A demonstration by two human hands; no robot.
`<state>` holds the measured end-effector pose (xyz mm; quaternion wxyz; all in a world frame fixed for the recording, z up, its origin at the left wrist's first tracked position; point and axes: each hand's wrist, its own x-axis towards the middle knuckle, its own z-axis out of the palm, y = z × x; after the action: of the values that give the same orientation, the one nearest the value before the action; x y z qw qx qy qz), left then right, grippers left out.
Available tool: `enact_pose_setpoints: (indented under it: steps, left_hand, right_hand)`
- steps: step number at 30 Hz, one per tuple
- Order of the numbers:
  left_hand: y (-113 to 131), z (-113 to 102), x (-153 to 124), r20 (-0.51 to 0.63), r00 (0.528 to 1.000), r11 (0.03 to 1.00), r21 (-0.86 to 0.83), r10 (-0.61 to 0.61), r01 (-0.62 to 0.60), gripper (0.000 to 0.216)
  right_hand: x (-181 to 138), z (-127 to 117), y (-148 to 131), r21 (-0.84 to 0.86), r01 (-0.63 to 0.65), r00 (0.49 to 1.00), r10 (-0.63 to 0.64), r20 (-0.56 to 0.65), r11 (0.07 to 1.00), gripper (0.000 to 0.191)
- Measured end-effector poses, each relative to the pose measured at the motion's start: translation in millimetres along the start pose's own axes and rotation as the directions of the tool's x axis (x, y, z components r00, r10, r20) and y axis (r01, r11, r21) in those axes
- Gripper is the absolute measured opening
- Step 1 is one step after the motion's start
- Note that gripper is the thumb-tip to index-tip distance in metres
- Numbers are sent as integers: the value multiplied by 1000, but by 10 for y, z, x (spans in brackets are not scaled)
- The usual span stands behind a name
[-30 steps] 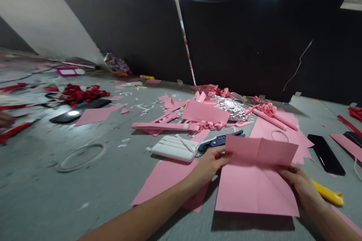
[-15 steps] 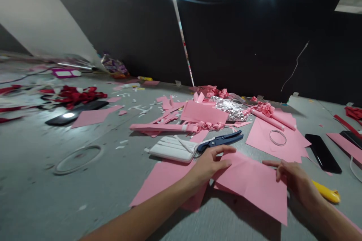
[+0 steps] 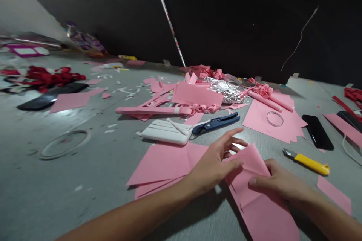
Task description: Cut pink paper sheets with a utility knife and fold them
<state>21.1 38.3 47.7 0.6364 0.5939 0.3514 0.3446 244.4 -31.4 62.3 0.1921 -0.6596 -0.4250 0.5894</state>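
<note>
In front of me a sheet of pink paper (image 3: 263, 211) is tilted upward, with crease lines across it and a fold along its upper part. My right hand (image 3: 283, 182) grips its right side, thumb on the front and fingers behind. At the upper left edge, my left hand (image 3: 217, 160) has its fingers spread and its thumb against the paper. More pink sheets (image 3: 166, 162) lie under and beyond my left forearm. Just past them are a white folded face mask (image 3: 166, 131) and dark blue scissors or pliers (image 3: 216, 123).
A yellow utility knife (image 3: 311, 163), blade out, lies right of my right hand. Beyond it are a black phone (image 3: 318, 131) and pink sheets bearing a ring (image 3: 275, 119). Crumpled foil (image 3: 226, 90) and pink scraps sit toward the black wall. A roll of tape or ring (image 3: 65, 145) lies left.
The pink paper has gone from spread between both hands to steeply tilted and folded over. My right hand moved left and now grips it. My left hand's fingers spread. The view tipped downward.
</note>
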Motion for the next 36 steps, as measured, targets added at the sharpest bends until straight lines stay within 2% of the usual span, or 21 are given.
enact_pose_setpoints:
  steps: [3, 5, 7, 10, 17, 23, 36]
  left_hand:
    - [-68, -28, 22, -116, 991, 979, -200, -65, 41, 75]
    - [-145, -12, 20, -91, 985, 949, -294, -145, 113, 67]
    - [-222, 33, 4, -17, 982, 934, -312, -190, 176, 55]
    - [-295, 114, -28, 20, 983, 941, -289, -181, 179, 53]
    - [-298, 174, -53, -26, 991, 953, -278, -130, 118, 44]
    - [-345, 170, -56, 13, 992, 953, -275, -129, 127, 46]
    - [-323, 179, -53, 21, 992, 952, -282, -121, 122, 51]
  right_hand:
    - [63, 43, 83, 228, 82, 996, -87, 8, 970, 43]
    - [106, 66, 131, 301, 126, 991, -134, 7, 945, 49]
    - [128, 95, 162, 340, 147, 987, -158, 3, 929, 55]
    - [126, 136, 181, 324, 165, 986, -166, -26, 931, 53]
    - [83, 180, 140, 188, 148, 985, -127, -119, 971, 47]
    - [55, 228, 153, 259, 135, 987, -108, -117, 956, 53]
    - [55, 237, 179, 278, 145, 986, -117, -115, 950, 57]
